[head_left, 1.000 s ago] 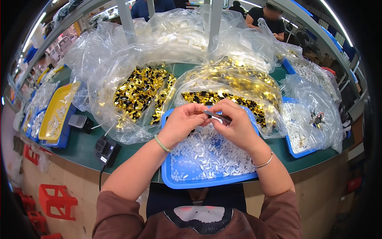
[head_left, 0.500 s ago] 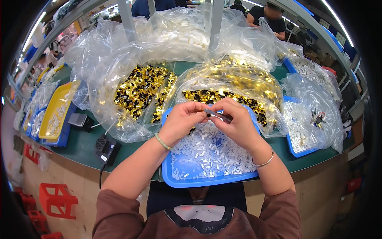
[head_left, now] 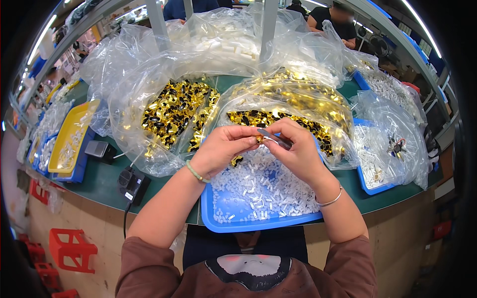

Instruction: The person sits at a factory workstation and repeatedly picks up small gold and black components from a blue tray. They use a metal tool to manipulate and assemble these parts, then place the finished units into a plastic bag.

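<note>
Over the blue tray (head_left: 218, 227) my two hands meet, fingertips almost touching. A small gold-coloured piece (head_left: 259, 140) is pinched between the thumb and forefinger of my left hand (head_left: 217, 153). My right hand (head_left: 301, 153) is closed around a slim dark-grey tool (head_left: 278, 140), its tip close to the gold piece; its exact kind is hard to make out. Just below the tool a small white piece (head_left: 271, 141) shows by my right fingertips. Many small white plastic pieces (head_left: 263, 185) lie loose in the tray, with a few gold pieces (head_left: 236, 161) near my left hand.
Clear bags of gold and black pieces (head_left: 174, 116) lie beyond the tray. Behind them are bags of white parts (head_left: 233, 49). A yellow tray (head_left: 74, 134) and a black device (head_left: 133, 185) stand left; another blue tray (head_left: 370, 184) is right. Metal posts (head_left: 269, 35) rise at the back.
My left hand has shifted slightly left and turned, so the gold piece now shows at its fingertips. A white piece has come into sight beneath the tool in my right hand.
</note>
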### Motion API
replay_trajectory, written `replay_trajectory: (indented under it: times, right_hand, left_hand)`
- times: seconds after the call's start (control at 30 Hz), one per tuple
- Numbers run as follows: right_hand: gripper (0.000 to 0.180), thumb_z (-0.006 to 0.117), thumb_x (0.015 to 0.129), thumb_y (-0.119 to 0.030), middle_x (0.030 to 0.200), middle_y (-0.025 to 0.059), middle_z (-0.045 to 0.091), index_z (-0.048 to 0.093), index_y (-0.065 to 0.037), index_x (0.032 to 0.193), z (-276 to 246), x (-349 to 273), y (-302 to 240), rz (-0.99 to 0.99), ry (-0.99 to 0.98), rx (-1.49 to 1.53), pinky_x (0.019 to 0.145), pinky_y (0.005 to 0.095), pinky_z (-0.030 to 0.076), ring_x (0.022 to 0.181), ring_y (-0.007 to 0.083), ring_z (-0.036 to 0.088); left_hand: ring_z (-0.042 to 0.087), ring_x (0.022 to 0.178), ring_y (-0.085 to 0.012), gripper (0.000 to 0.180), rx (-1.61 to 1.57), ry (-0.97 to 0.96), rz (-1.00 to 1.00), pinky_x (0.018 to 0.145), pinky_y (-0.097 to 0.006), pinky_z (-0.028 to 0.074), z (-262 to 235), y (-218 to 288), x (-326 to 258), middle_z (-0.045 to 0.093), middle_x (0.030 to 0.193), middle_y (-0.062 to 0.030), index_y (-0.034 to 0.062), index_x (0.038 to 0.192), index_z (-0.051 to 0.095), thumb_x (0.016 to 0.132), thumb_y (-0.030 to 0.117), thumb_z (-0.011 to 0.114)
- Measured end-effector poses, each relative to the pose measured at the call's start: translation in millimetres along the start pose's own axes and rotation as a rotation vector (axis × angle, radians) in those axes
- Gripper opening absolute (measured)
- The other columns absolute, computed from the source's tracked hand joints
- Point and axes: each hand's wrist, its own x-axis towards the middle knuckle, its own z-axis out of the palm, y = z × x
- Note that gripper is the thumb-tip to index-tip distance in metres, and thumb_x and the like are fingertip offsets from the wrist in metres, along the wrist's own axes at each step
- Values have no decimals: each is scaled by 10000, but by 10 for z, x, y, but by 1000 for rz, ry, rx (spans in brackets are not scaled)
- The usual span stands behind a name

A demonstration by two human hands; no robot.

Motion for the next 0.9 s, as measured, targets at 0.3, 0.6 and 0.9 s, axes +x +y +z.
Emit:
replay_trajectory:
  times: [0.3,0.6,0.9]
  right_hand:
    - [166,652,816,-36,825,84,610,689,-17,977,19,-11,92,-52,8,8,616,280,447,706,172,573]
    - [259,638,813,-3,862,74,612,686,-36,1065,68,-19,55,-22,-74,56,633,261,458,708,148,572]
    - [201,638,869,-59,859,75,636,666,-22,1064,60,-20,35,126,8,74,653,254,461,727,133,584]
  left_hand:
    - [645,946,-102,275,-37,28,-36,844,-219,524,5,-24,31,678,1048,-68,-25,1157,638,890,39,645]
    - [582,835,-62,219,272,165,156,749,-213,472,46,-122,53,663,944,-7,13,1088,675,884,74,622]
    - [599,953,-76,266,46,105,73,850,-228,487,96,-84,36,658,1086,-28,6,1187,637,959,105,543]
